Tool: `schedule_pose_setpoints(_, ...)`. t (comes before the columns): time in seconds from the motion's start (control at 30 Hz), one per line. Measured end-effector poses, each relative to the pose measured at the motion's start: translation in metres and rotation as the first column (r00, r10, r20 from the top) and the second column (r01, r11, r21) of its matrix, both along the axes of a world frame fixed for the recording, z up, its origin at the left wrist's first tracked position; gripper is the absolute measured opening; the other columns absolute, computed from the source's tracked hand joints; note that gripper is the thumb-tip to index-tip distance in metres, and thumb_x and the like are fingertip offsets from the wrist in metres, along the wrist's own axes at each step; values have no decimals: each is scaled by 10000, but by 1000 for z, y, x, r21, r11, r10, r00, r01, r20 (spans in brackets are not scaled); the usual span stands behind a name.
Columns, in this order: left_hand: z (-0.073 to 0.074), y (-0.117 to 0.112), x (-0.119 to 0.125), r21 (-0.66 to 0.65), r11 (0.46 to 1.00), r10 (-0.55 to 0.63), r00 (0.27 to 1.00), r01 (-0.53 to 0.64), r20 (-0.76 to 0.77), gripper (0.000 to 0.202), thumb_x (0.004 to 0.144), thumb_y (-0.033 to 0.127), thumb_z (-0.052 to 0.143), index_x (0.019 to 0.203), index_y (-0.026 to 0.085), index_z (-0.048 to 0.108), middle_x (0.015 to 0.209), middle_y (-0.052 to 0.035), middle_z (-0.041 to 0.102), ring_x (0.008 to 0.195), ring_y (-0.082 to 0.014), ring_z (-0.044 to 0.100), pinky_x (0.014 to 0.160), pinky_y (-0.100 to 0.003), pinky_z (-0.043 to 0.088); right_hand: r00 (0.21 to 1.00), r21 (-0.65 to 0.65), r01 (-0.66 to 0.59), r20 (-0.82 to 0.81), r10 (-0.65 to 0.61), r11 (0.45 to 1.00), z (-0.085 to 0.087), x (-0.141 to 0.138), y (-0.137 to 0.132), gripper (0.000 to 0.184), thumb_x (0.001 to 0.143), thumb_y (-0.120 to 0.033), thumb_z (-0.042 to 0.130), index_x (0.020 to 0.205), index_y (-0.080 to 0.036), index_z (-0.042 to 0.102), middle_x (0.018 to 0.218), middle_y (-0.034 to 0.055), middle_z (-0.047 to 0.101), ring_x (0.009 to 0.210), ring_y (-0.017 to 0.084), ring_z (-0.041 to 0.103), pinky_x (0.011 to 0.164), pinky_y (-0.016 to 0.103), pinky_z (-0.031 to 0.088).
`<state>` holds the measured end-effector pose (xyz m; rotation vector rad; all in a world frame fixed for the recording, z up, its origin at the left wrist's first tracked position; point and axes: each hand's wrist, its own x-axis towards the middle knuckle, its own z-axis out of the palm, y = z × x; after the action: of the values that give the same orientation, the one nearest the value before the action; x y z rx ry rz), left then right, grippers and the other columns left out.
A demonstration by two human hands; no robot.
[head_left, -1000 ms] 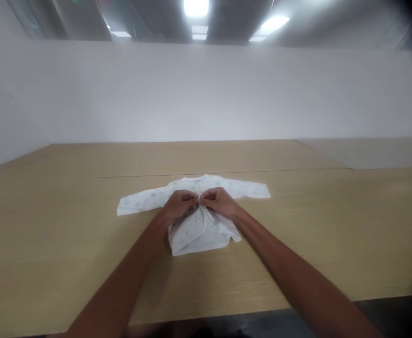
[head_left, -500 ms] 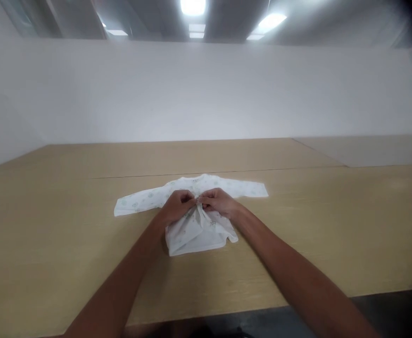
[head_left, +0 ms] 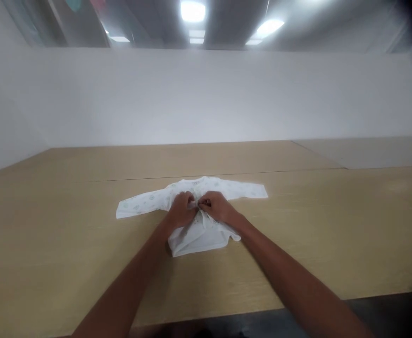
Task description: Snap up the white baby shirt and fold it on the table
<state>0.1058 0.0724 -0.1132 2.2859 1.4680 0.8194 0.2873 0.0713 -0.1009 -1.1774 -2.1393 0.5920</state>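
white printed shirt [head_left: 199, 240], small and long-sleeved, lies at the centre of the frame on a wide tan table [head_left: 86, 253]. its neckline points toward the top of the frame and its hem toward the bottom. one sleeve [head_left: 141, 204] stretches out flat to the left of centre, the other sleeve [head_left: 246, 189] to the right of centre, and small, faint motifs are scattered over the cloth.

both hands meet over the middle of the shirt front, just beside each other. the left hand [head_left: 182, 210] is nearly closed, its fingers curled and its thumb side turned inward, with a bit of the front fabric between the fingertips. the right hand [head_left: 216, 205] is also mostly closed, thumb and forefinger pinching cloth at the same spot, the other fingers folded in. whatever small detail sits between the fingertips is too small to tell. below the hands, the cloth gathers into creases that fan toward the hem, which lies loose.

a thin dark seam [head_left: 142, 179] crosses the table just above the shirt. a plain white wall [head_left: 206, 94] fills the upper middle of the frame, with bright ceiling lights [head_left: 193, 11] along the top.
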Motion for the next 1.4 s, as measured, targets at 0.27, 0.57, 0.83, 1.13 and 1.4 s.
schedule_pose_setpoints(0.27, 53, -60, -16, -96, 962, -259, 966, 255, -23, 54, 848, 215, 562, 896, 203, 585, 904, -16, 598, 835, -190, 544, 767, -331, 447, 998, 101, -45, 38, 41, 994, 23, 44, -51, 353, 812, -292, 692, 1155, -227, 639, 1048, 50, 650, 826, 149, 591, 768, 294, 497)
schedule_pose_setpoints(0.57, 45, -115, -27, -75, 976, -218, 902, 205, -373, 566, 662, -87, 407, 1110, 199, 604, 1066, -58, 578, 1042, -232, 515, 952, -417, 413, 985, 372, 25, 150, -86, 928, -13, 60, -100, 249, 827, -79, 526, 1005, -196, 655, 947, 45, 655, 889, 183, 609, 781, 316, 519)
schedule_pose_setpoints(0.83, 49, -148, -48, -102, 981, -182, 964, 165, -194, 575, 669, -86, 350, 1064, 247, 603, 1050, -17, 578, 947, -181, 573, 820, -309, 483, 986, 758, 120, -18, -164, 641, -6, 76, -126, 184, 842, -51, 547, 973, -163, 610, 858, 55, 626, 800, 163, 578, 728, 300, 506)
schedule_pose_setpoints(1.13, 15, -166, -72, -67, 989, -142, 963, 130, -231, 581, 806, 18, 426, 1298, 304, 543, 1339, -37, 548, 1241, -227, 506, 1061, -410, 443, 907, 324, 159, 324, -268, 933, -29, 99, -157, 480, 813, -106, 499, 1283, -203, 524, 1166, 94, 645, 1013, 240, 641, 863, 409, 566)
schedule_pose_setpoints(1.4, 20, -170, -61, 5, 992, -118, 938, 126, -325, 370, 797, 26, 441, 1019, 232, 654, 996, -39, 660, 954, -229, 619, 848, -376, 504, 906, 400, -46, 403, -131, 915, -19, 104, -163, 372, 907, -118, 420, 1192, -229, 631, 1143, 88, 672, 1011, 222, 652, 858, 375, 570)
